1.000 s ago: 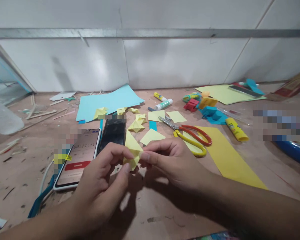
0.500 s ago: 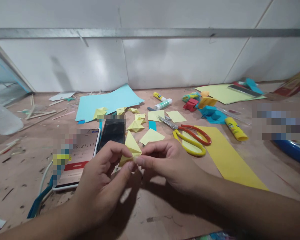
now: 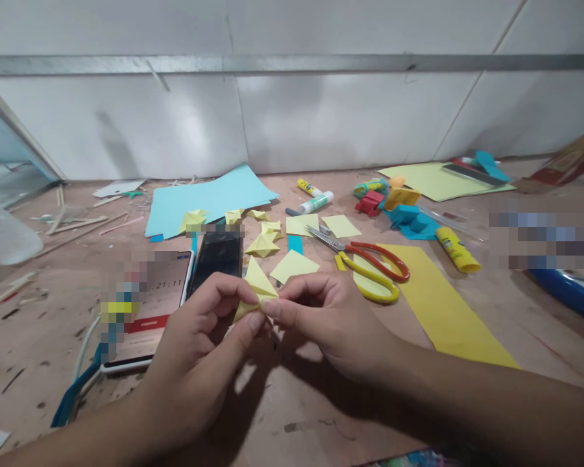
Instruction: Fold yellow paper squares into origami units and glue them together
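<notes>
Between both hands is a small piece of folded yellow paper (image 3: pixel 257 280), with one pointed corner sticking up. My left hand (image 3: pixel 209 344) pinches its left and lower side with thumb and index finger. From the right, my right hand (image 3: pixel 326 311) pinches the same paper, its thumb pressed on the middle. The fingertips hide the lower folds. Just beyond lie several folded yellow paper pieces (image 3: pixel 263 245) and flat pale yellow squares, one of them a square (image 3: pixel 295 266) close to my right hand. Scissors (image 3: pixel 370 259) with red and yellow handles lie to the right, blades parted slightly.
Left of my hands lie a white-edged phone (image 3: pixel 148 344) and a dark phone (image 3: pixel 219 250). Blue sheets (image 3: pixel 214 188), glue sticks (image 3: pixel 316 202), a yellow paper strip (image 3: pixel 448 311), a yellow tube (image 3: pixel 457 250) and coloured folded models (image 3: pixel 409 219) lie about. A white wall (image 3: pixel 321 123) stands behind.
The hands keep their pinch on the folded paper; my right thumb has shifted slightly over its middle. The whole view has moved a little. Nothing was let go.
</notes>
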`<state>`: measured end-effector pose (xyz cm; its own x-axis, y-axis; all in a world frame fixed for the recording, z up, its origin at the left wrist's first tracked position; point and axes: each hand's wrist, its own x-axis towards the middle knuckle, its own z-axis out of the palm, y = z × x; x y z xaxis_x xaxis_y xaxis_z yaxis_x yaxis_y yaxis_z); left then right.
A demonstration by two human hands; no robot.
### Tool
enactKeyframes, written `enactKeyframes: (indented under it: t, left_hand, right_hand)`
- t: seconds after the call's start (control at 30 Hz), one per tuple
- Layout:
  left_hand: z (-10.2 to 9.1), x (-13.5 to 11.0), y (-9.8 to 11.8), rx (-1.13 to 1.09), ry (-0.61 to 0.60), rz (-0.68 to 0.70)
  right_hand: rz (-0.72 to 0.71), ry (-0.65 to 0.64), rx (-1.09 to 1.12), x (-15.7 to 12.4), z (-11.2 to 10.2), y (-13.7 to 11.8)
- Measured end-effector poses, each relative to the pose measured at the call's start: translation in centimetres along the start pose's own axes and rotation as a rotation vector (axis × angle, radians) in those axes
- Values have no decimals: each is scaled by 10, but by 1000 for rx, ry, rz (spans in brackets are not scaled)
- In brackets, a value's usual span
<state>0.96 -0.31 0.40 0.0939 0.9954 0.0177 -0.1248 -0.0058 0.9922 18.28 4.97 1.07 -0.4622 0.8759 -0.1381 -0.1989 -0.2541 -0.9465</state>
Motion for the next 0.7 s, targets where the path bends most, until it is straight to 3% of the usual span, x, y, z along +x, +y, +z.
enactKeyframes:
  t: [0.1, 0.33, 0.57, 0.7]
  left_hand:
    - [0, 0, 0, -58, -23, -24]
    - [2, 0, 1, -208, -27, -14]
    - [0, -3, -1, -195, -80, -70]
    - [1, -2, -1, -188, -66, -47]
  right_hand:
    - [-5, -21, -23, 1, -3, 0]
    - [-170, -153, -157, -1, -12, -3]
    - [-197, -21, -217, -1, -7, -2]
    - [-105, -4, -166, -3, -4, -2]
